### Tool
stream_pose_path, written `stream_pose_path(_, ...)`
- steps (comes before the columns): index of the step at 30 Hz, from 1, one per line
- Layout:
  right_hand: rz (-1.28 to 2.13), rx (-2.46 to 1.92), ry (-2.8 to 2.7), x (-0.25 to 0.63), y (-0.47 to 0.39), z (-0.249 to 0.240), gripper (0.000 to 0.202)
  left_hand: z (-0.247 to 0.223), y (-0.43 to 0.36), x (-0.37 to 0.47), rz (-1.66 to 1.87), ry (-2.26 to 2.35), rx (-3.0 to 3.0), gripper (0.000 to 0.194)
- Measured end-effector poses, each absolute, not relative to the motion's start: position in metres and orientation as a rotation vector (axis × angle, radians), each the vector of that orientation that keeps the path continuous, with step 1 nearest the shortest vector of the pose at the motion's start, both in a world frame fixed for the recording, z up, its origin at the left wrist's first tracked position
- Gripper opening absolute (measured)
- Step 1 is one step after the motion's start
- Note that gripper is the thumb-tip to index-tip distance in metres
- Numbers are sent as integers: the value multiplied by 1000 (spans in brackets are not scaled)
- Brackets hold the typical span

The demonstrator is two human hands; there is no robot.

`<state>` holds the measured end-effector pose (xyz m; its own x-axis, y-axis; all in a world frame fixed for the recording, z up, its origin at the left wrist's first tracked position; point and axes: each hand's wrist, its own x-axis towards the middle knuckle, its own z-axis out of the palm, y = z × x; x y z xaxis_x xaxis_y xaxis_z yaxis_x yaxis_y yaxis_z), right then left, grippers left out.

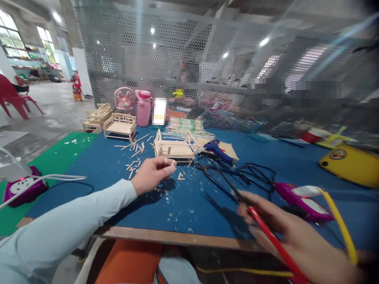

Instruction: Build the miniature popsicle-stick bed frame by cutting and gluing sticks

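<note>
My left hand (pixel 152 173) is over the blue table mat, thumb and fingers pinched on a small pale piece that looks like wood. Just behind it stands a miniature wooden bench (pixel 177 149) with railings. My right hand (pixel 278 228), blurred, is closed around a red-handled tool (pixel 266 228) with long, dark, thin ends pointing away to the left; its exact kind is unclear. Several short wooden sticks (pixel 136 149) lie scattered left of the bench. Behind the tool's tip, a blue glue gun (pixel 219 150) lies on a thin wooden sheet (pixel 232 150).
More miniature benches (pixel 120 127) stand at the back left, near a pink bottle (pixel 143 108) and a lit phone (pixel 159 111). Bagged sticks (pixel 185 127) lie before the perforated screen (pixel 127 51). Purple power strips (pixel 304 201), black cable (pixel 257 169) and a yellow pouch (pixel 352 161) occupy the right.
</note>
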<state>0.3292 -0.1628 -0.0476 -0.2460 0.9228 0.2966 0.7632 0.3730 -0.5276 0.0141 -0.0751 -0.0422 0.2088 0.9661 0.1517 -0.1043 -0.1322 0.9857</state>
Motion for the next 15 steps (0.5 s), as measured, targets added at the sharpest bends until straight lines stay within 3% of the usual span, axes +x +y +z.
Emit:
stream_pose_path(2, 402, -1378, -2097, 281, -138, -38, 49, -41, -77, 13, 1196, 912, 1366, 26)
stream_pose_path(6, 419, -1346, -2180, 216, -112, -22, 31, -40, -78, 11, 1203, 906, 1478, 21)
stream_pose_path(15, 171, -1215, -2273, 210, -102, -31, 36, -45, -72, 7, 1219, 916, 1631, 18)
